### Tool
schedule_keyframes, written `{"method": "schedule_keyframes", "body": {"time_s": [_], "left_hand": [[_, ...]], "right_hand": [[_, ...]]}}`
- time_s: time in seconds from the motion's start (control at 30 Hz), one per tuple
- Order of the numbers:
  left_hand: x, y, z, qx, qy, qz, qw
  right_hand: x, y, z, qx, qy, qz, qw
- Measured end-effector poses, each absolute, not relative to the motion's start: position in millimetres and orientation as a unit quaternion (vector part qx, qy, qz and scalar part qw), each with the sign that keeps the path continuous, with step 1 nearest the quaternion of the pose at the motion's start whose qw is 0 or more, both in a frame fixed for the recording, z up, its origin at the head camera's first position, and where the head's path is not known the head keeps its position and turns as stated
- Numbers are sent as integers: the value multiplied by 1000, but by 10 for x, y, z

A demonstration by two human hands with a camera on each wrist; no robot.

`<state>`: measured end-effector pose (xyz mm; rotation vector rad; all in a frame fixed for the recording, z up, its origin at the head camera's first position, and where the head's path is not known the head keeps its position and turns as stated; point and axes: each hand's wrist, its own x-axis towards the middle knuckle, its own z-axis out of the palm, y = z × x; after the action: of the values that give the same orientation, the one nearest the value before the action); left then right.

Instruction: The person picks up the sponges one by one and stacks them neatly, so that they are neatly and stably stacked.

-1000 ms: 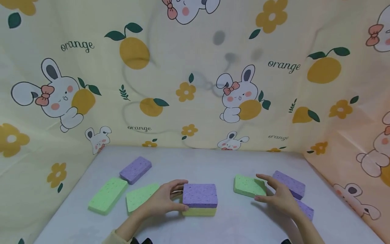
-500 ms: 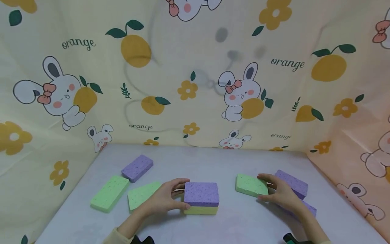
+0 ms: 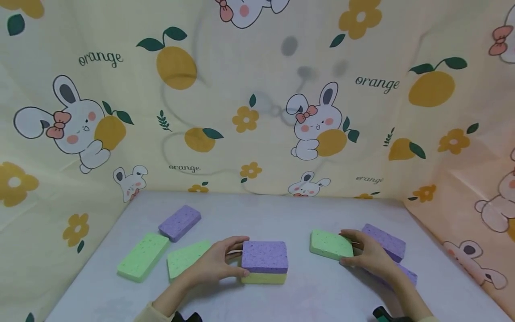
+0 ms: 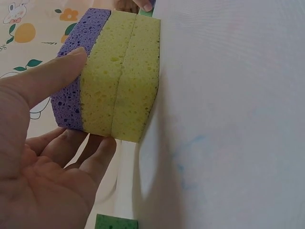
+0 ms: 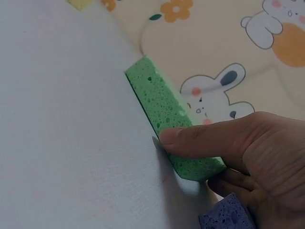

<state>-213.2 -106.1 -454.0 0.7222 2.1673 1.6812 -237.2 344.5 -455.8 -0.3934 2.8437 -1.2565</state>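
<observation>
The left hand (image 3: 217, 261) pinches the purple-and-yellow sponge stack (image 3: 264, 260) on the bench (image 3: 314, 299) – light pressure should hold its layers flush. To its right, well apart, the right hand (image 3: 369, 256) pinches the green sponge (image 3: 330, 244) by one end – best held level.

Surface (image 3: 310, 297): white, faintly blue-streaked.
Backdrop cloth (image 3: 221, 89): pale, rabbit-and-orange print, rising along the surface's back, left and right edges.

Left hand (image 3: 219, 263) is gripping, thumb (image 4: 47, 78) spread from the fingers (image 4: 66, 148). Right hand (image 3: 372, 257) is pinching too, both forearms (image 3: 175, 293) kinda slanting inward.
</observation>
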Motion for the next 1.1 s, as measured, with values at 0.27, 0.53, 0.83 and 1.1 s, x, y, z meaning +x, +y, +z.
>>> {"method": "schedule_keyframes", "body": {"time_s": [0.27,0.53,0.83,1.1], "left_hand": [[-2121,-1088,-4526,251,744,598,158],[-2121,-1072,-4528,249,737,607,162],[-2136,-1033,-4559,253,744,599,155],[-2099,-1042,-4531,246,752,593,148]], "right_hand": [[-2395,3413,-4544,-126,904,-408,3],[-2385,3419,-4553,-122,906,-405,1],[-2357,3445,-4546,-107,909,-402,6],[-2354,3400,-4549,-111,906,-409,-2]]}}
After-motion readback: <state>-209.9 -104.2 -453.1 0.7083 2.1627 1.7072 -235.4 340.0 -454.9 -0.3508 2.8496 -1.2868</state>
